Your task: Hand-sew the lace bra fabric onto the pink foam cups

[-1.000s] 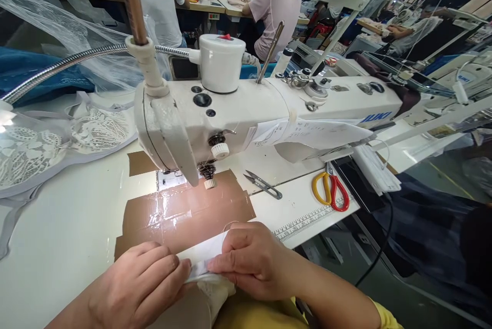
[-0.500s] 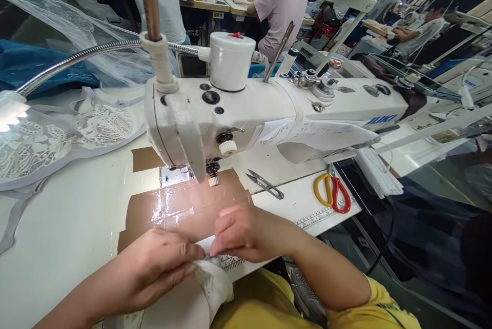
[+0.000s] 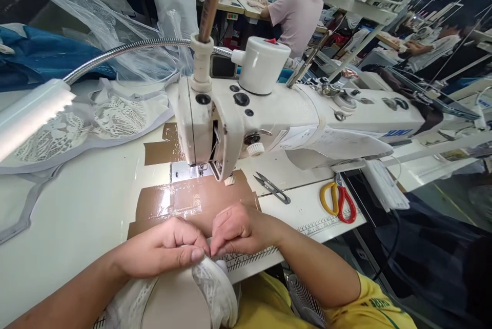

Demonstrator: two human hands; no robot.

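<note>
A white lace bra (image 3: 217, 288) with a smooth beige cup (image 3: 177, 301) hangs at the table's front edge, close to my body. My left hand (image 3: 165, 247) is closed on its upper edge, thumb on top and pressed against the fingers. Right beside those fingertips, my right hand (image 3: 238, 231) is pinched with its fingers curled, at the same edge of the bra. The exact bit between the right fingertips is too small to make out. Both hands are in front of the white sewing machine (image 3: 215, 119), apart from its needle area.
Thread snips (image 3: 272, 188) and scissors with yellow and red handles (image 3: 338, 201) lie to the right. Another lace bra (image 3: 119, 116) is spread at left, under a lamp (image 3: 34, 114). Brown tape (image 3: 192, 198) covers the table before the needle. Other people sit at machines behind.
The view has shifted, so the machine appears farther right. My left thumb now lies on top of the bra's edge, and more of the beige cup shows. Both hands stay close together.
</note>
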